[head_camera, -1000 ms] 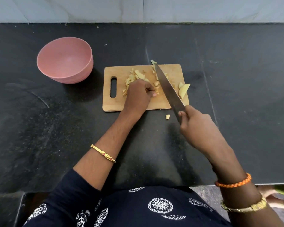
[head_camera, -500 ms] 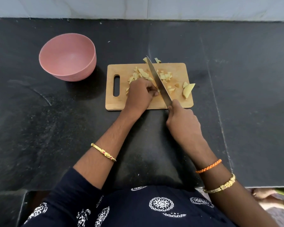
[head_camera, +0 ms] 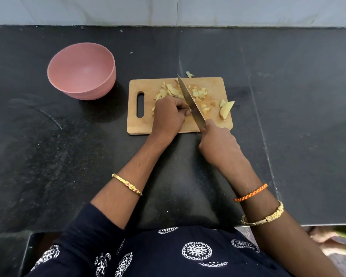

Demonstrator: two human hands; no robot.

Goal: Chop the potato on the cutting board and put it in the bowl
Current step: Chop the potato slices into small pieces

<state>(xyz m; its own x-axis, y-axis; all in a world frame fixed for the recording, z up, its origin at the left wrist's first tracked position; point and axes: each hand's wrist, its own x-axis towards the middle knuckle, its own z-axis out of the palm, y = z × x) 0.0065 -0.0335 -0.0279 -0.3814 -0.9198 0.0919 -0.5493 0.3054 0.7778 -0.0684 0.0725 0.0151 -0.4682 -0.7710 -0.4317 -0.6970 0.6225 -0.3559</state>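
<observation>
Left hand point(head_camera: 168, 114) pinching potato point(head_camera: 189, 111) right against the knife point(head_camera: 191, 98) that the right hand point(head_camera: 218, 142) grips risks nicked fingertips if the blade drifts left

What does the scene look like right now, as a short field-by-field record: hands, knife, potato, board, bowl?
left hand: fingers curled, holding down a potato piece on the board
right hand: grips the knife handle
knife: blade angled across the board, beside the left fingers
potato pieces: chopped bits scattered on the board; one larger wedge at its right edge
cutting board: wooden, on the black counter
bowl: pink, left of the board, no potato in it
</observation>
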